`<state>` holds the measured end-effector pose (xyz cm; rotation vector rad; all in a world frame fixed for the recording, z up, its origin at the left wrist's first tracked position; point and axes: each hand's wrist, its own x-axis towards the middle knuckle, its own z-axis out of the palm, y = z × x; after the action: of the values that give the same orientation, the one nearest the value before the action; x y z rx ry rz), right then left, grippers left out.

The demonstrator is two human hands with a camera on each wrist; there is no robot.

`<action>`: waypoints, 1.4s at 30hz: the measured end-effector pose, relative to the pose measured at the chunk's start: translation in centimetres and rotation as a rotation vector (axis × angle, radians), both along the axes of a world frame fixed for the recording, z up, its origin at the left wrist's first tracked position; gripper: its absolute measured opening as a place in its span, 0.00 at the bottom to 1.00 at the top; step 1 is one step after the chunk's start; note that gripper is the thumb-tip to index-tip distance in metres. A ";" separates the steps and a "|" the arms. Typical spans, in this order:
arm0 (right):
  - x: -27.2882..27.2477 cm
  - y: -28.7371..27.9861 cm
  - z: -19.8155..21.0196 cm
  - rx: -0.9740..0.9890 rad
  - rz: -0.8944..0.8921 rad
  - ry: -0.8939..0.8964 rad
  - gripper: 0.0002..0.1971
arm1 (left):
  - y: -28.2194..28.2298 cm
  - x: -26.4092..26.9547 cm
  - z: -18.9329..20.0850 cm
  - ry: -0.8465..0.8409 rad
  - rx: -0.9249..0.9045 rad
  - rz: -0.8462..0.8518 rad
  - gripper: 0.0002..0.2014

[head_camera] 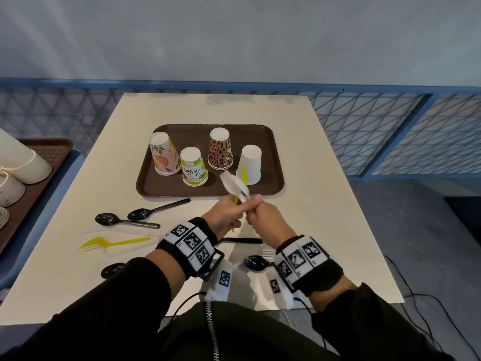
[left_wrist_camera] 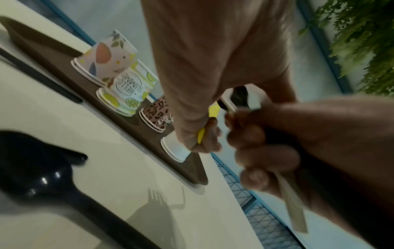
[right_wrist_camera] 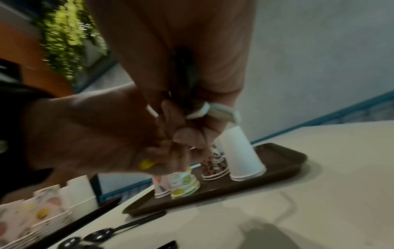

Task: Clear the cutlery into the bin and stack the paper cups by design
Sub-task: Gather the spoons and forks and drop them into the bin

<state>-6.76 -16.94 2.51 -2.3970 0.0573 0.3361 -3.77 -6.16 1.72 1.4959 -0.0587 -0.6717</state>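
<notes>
1. Far left of the brown tray (head_camera: pixel 270 142), off the table's (head_camera: pixel 325 204) edge, more paper cups are lying on a second tray (head_camera: pixel 52 152); they look like spare stock.
2. Left of and nearer than the brown tray, two black spoons (head_camera: pixel 125 222) and a yellow fork (head_camera: pixel 109 243) are lying loose on the table, not yet gathered.
3. On the brown tray, four cup stacks are standing upside down in a row: fruit-print cups (head_camera: pixel 164 155), lime-print cups (head_camera: pixel 194 166), leopard-print cups (head_camera: pixel 220 149) and plain white cups (head_camera: pixel 250 164). Each design appears to be stacked with its own kind.
4. Just in front of the brown tray, the left hand (head_camera: pixel 225 217) is curling round a yellow utensil (left_wrist_camera: pixel 201 136), gripping it by the handle, probably to collect several pieces for one trip.
5. Touching it, the right hand (head_camera: pixel 263 214) is closing round white cutlery (head_camera: pixel 234 185), whose heads are pointing toward the tray. The hands seem to be merging their bundles.
6. Nearer than the brown tray, between the wrists, another black spoon (head_camera: pixel 256 263) is waiting on the table.
7. No bin is in view, so I cannot tell where the cutlery will go.
</notes>
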 end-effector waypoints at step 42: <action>-1.7 -3.4 -5.4 -0.137 0.244 -0.038 0.08 | 7.2 -0.4 -2.4 -0.012 -0.017 0.691 0.18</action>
<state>-8.49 -20.37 -2.85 -2.5499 -0.2390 0.4113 -4.21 1.06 -0.73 1.3826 0.4255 -0.1018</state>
